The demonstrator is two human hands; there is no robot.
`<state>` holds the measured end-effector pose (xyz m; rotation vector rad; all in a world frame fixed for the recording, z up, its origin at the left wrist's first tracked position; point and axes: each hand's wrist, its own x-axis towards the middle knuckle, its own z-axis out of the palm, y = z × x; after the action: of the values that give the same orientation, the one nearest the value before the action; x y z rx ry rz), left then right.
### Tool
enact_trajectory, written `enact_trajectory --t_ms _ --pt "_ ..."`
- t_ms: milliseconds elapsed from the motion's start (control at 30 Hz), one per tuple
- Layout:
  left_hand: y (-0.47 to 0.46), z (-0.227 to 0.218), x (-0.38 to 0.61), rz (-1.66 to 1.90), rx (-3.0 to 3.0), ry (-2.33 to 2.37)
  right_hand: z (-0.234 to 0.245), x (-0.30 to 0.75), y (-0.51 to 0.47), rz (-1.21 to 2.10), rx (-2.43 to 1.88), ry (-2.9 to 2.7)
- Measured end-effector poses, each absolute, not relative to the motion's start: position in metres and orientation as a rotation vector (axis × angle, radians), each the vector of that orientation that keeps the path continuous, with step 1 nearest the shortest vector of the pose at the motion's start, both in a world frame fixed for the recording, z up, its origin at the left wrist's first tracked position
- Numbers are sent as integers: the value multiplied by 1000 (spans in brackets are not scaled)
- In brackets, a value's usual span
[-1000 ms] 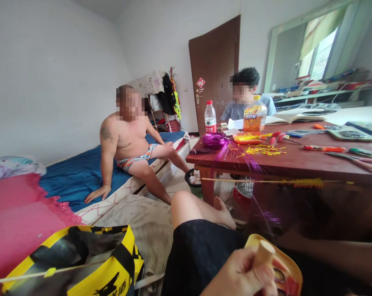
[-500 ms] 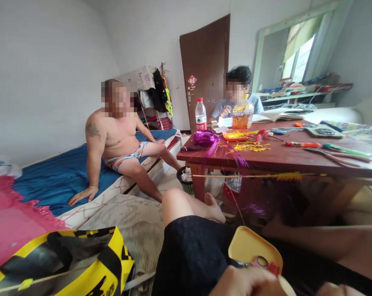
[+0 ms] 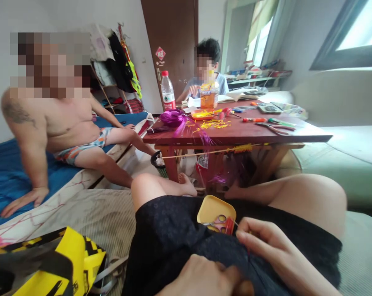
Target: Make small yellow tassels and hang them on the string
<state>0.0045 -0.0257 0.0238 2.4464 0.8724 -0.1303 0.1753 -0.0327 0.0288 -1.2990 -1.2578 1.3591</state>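
Low over my black shorts (image 3: 173, 234), my left hand (image 3: 203, 275) is curled with its fingertips blurred; whatever is inside it is hidden. My right hand (image 3: 266, 240) pinches thumb against forefinger, and a thin strand-like tip shows at the fingers, too fine to name. Just ahead of it, a yellow tray (image 3: 212, 207) rests on my lap. Inside lie a pair of scissors (image 3: 218, 225) with pinkish handles and a small red item (image 3: 229, 225).
A wooden table (image 3: 235, 133) ahead holds purple strands (image 3: 175, 119), yellow bits (image 3: 213, 124), pliers (image 3: 274, 128) and bottles. A thin stick (image 3: 198, 154) juts along its front edge. One person (image 3: 71, 119) sits on the bed at left, another (image 3: 222, 82) behind the table. A yellow-black bag (image 3: 71, 263) stands left.
The view has swung right and down, so the tray and both hands show more fully. The right hand has come up beside the tray; the left sits lower, away from the tray.
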Motion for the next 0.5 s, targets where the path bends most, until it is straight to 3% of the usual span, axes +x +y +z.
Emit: enact_trajectory --t_ms 133,300,500 --pt "-24 20 5 -87 2440 990 26 179 -25 1599 -1148 -1005" --pt "-16 35 7 -28 2389 1002 40 185 -22 1660 -1038 -1006" --pt "3 54 -1 400 1871 1009 49 192 -35 1276 -1161 -1241"
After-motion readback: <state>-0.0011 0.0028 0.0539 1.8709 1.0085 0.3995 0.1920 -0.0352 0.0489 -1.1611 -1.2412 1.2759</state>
